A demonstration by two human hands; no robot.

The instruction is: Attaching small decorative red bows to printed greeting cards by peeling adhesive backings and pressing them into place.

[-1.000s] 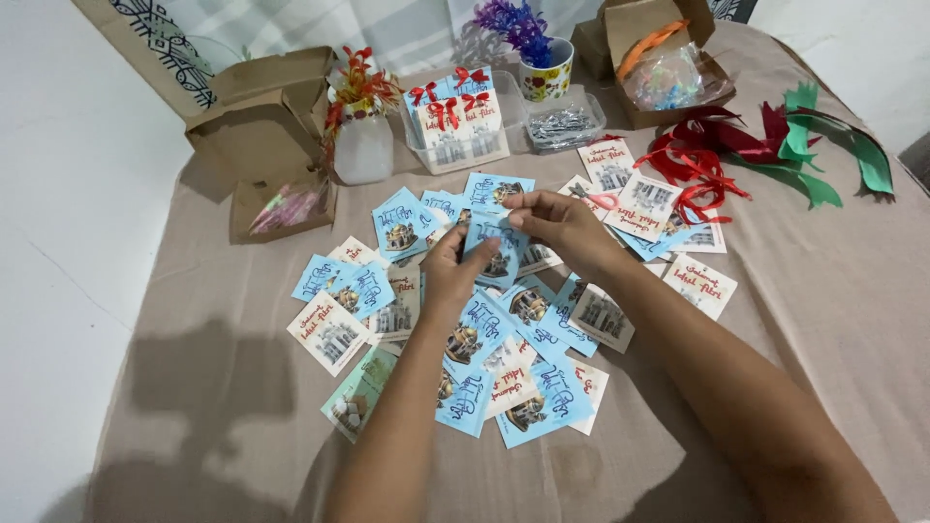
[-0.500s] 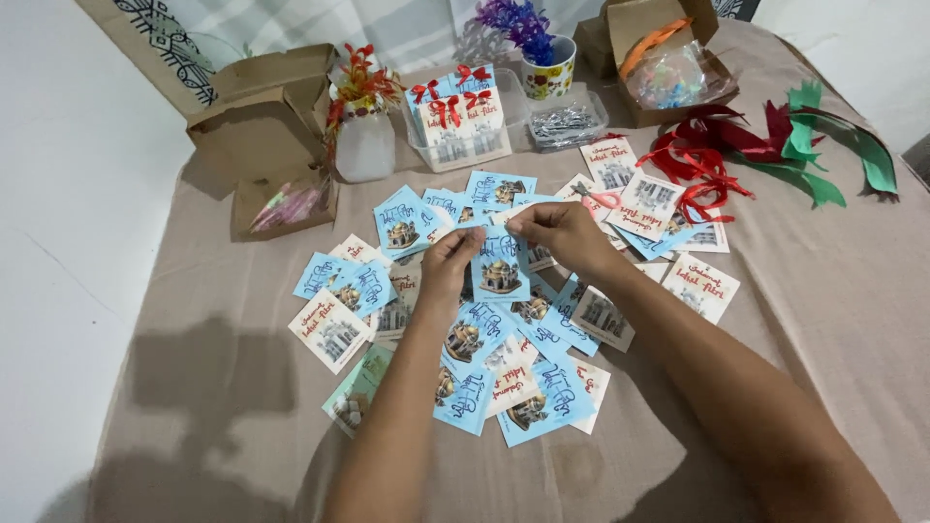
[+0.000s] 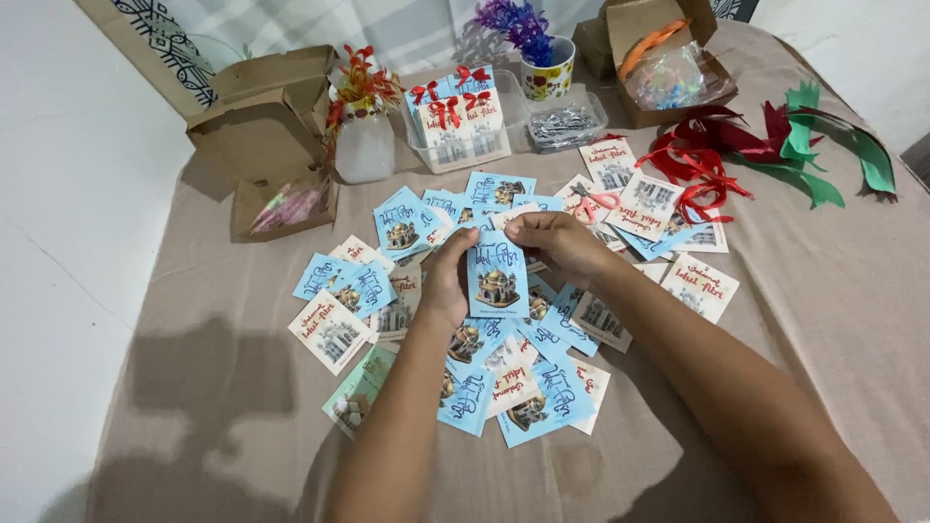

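Over tan tablecloth [image 3: 823, 320], blue card [image 3: 497, 274] upright btwn both hands: left fingers [image 3: 455, 260] pinch its side, right fingers [image 3: 528, 230] its top.

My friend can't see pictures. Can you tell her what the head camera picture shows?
Two hands, the left hand and right hand, hold up a small blue card with a domed building drawn on it, above a pile of blue and white cards scattered on a beige tablecloth. Behind sit cardboard boxes, a clear tub of ribboned cards, and red and green ribbons.
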